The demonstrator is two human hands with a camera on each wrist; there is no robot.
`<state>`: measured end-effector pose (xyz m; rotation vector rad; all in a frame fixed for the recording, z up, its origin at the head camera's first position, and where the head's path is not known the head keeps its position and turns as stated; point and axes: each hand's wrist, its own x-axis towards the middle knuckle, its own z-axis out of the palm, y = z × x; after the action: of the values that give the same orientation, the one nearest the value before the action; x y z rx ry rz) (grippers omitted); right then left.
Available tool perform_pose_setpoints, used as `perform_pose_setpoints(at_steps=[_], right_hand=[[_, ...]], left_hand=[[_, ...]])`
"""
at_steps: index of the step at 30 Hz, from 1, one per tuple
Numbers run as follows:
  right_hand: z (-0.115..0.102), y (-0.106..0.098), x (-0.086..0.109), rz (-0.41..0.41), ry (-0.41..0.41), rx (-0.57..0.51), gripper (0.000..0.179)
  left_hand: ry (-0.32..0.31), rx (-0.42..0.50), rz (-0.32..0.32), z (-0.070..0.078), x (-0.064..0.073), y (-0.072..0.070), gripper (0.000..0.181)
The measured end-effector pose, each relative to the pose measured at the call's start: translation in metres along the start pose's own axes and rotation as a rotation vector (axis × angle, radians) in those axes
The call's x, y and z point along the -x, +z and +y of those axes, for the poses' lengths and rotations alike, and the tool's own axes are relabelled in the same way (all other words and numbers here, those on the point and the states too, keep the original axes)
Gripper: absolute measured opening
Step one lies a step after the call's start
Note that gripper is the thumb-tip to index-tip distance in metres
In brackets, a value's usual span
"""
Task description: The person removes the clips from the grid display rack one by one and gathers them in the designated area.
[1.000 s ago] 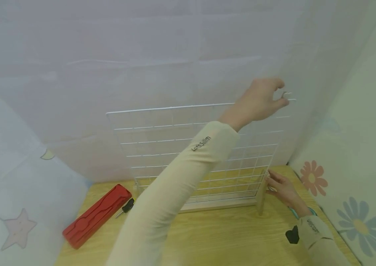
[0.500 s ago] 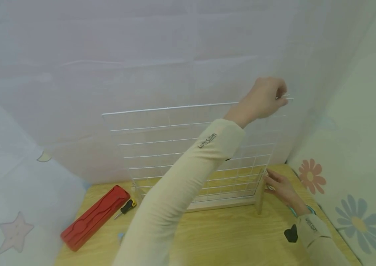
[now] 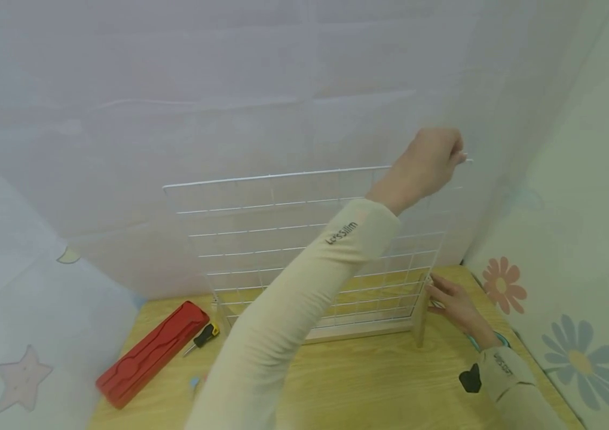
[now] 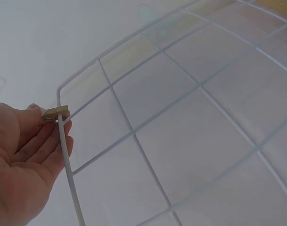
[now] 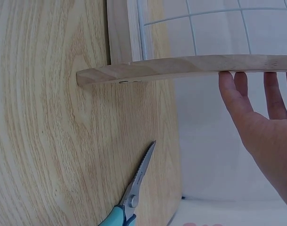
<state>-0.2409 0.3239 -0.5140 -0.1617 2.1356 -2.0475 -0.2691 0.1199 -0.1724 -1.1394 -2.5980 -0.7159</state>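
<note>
My left hand point(image 3: 424, 164) is at the top right corner of a white wire grid panel point(image 3: 272, 176). In the left wrist view its thumb and fingers pinch a small wooden clothespin point(image 4: 57, 112), which sits on the panel's outer wire. Low on the right, my right hand point(image 3: 457, 307) has its fingertips against the outer face of a wooden side piece point(image 5: 181, 66); these fingers are extended. The grid stands upright in the wooden base point(image 3: 358, 329). My left sleeve hides part of the grid and base.
Scissors point(image 5: 133, 200) with teal handles lie on the wooden table point(image 5: 39, 141) beside the side piece. On the left are a red case point(image 3: 150, 355) and a screwdriver point(image 3: 202, 339). Patterned sheets point(image 3: 229, 71) hang behind and at both sides.
My left thumb and fingers, apart around the clothespin a second ago, have come together on it. My right hand stays at the side piece. The head view has shifted slightly.
</note>
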Motion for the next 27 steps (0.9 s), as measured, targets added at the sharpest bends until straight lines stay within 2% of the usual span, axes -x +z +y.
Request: perform_pose_setpoints(at_steps=[7, 11, 18, 23, 27], right_hand=[[0.0, 0.002, -0.002, 0.008, 0.003, 0.025, 0.072], [-0.001, 0.005, -0.003, 0.003, 0.008, 0.02, 0.072], [0.0, 0.004, -0.004, -0.014, -0.002, 0.027, 0.073], [0.0, 0.002, -0.006, -0.007, -0.01, 0.03, 0.074], [0.003, 0.001, -0.006, -0.002, 0.0, 0.028, 0.074]], left_hand=[[-0.019, -0.035, 0.021, 0.0, 0.003, 0.004, 0.013], [-0.013, -0.054, 0.064, -0.003, 0.004, 0.003, 0.013], [0.101, -0.045, 0.196, -0.002, 0.006, -0.006, 0.017], [0.124, 0.047, 0.174, 0.003, 0.009, -0.014, 0.016], [0.101, 0.104, 0.148, -0.001, 0.017, -0.017, 0.017]])
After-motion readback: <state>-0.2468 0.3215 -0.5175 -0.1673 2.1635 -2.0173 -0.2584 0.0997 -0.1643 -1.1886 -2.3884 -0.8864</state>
